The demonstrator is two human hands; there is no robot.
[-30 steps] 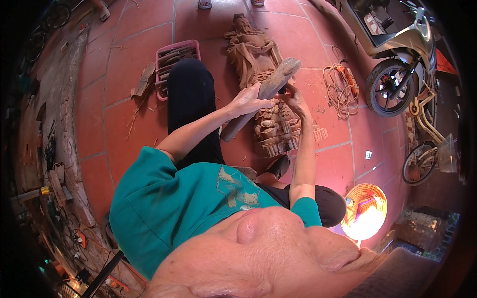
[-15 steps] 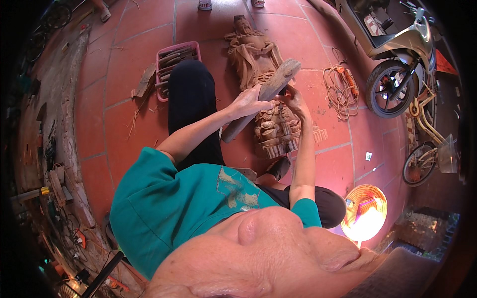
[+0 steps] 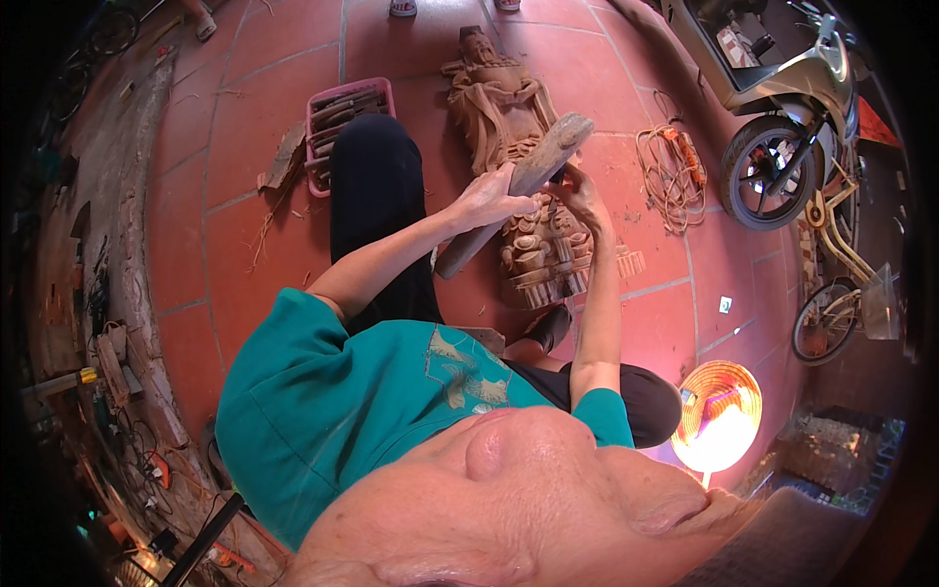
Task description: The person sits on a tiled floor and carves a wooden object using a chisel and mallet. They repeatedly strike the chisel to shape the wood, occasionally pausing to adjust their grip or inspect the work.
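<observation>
A long carved wooden statue (image 3: 499, 98) of a robed figure lies on the red tiled floor (image 3: 235, 245) in front of me, its base toward me. My left hand (image 3: 494, 201) grips the shaft of a thick wooden mallet (image 3: 548, 157), which slants up to the right over the statue's lower part. My right hand (image 3: 585, 188) is just right of the mallet head, fingers closed on a slim tool pressed to the carving. The tool is mostly hidden, so I cannot tell its kind. My black-trousered legs lie on either side of the statue.
A pink plastic basket (image 3: 342, 112) of tools stands left of the statue, with wood scraps beside it. A coiled orange cord (image 3: 670, 166), a parked motorbike (image 3: 782, 108) and a bicycle (image 3: 841, 284) are on the right. A conical hat (image 3: 719, 416) lies by my right knee. Tools line the left wall (image 3: 108, 342).
My left hand and the mallet have shifted only slightly over the statue. My right hand stays on the carving.
</observation>
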